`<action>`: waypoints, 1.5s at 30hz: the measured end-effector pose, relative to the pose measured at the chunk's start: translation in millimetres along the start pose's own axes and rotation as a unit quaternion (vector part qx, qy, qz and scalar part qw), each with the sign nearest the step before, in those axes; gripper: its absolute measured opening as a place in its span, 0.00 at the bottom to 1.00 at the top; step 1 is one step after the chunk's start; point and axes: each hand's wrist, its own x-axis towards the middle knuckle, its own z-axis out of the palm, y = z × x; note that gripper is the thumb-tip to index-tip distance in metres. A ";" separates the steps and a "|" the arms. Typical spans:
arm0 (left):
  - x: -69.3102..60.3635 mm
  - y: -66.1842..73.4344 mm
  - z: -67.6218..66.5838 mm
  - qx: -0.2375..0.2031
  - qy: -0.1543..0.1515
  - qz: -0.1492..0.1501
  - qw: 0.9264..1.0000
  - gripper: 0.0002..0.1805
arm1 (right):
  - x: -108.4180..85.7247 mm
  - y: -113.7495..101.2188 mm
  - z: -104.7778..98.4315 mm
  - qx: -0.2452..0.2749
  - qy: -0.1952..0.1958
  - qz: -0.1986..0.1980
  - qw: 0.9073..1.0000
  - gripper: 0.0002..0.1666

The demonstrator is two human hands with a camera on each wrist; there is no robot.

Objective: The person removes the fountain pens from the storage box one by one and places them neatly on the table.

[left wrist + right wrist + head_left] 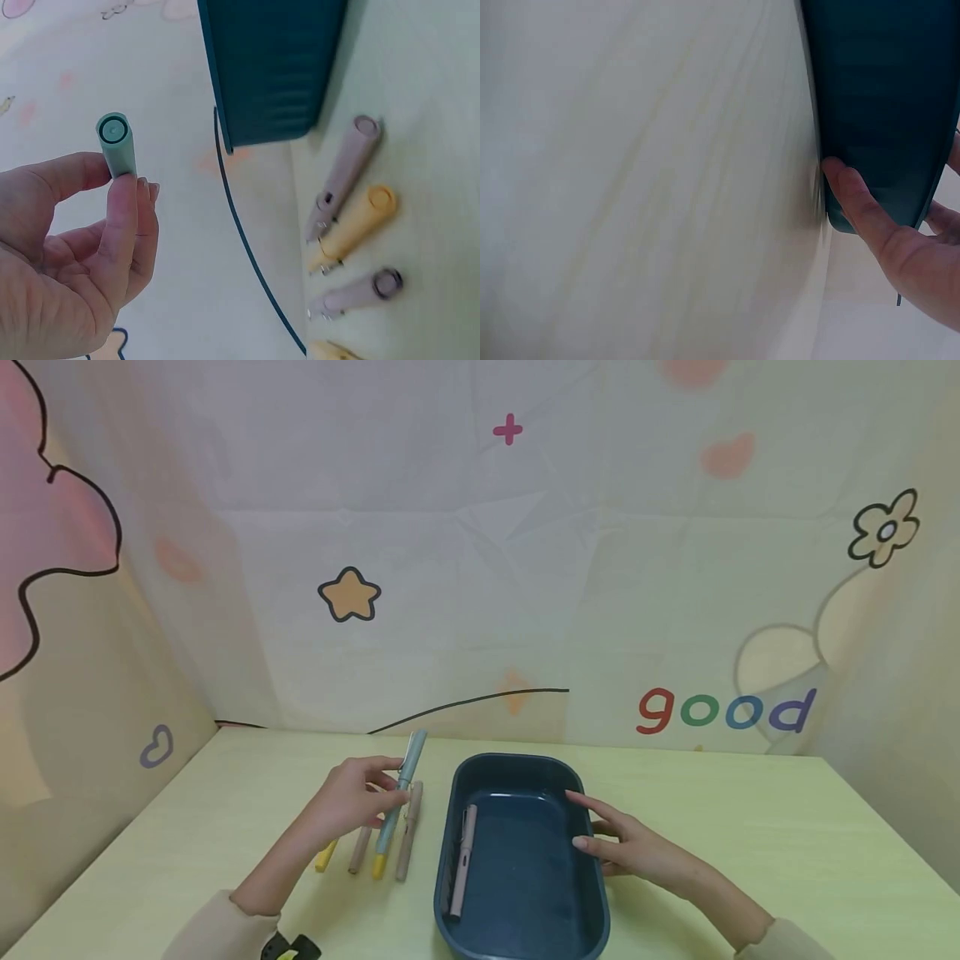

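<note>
My left hand (356, 793) pinches a light blue-green pen (411, 758) between thumb and fingers, held up at a tilt above the table. In the left wrist view the pen (120, 150) shows its round end. Below that hand lie a mauve pen (410, 835), a yellow pen (379, 867), another mauve pen (359, 853) and a further yellow pen (326, 857). A dark blue rectangular bin (525, 953) stands to their right, with one mauve pen (463, 860) inside along its left wall. My right hand (637, 852) grips the bin's right side, thumb and a finger over the rim.
The pale yellow-green table (750, 843) carries everything. A printed cloth backdrop (480, 568) rises behind the table's far edge and along both sides. A black object (288, 946) shows beside the left sleeve at the bottom edge.
</note>
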 end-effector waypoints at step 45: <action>4.8 -100.9 -69.7 0.077 -0.014 -0.156 0.985 0.26 | 1.5 -1.7 -1.5 -0.011 0.002 0.003 1.000 0.43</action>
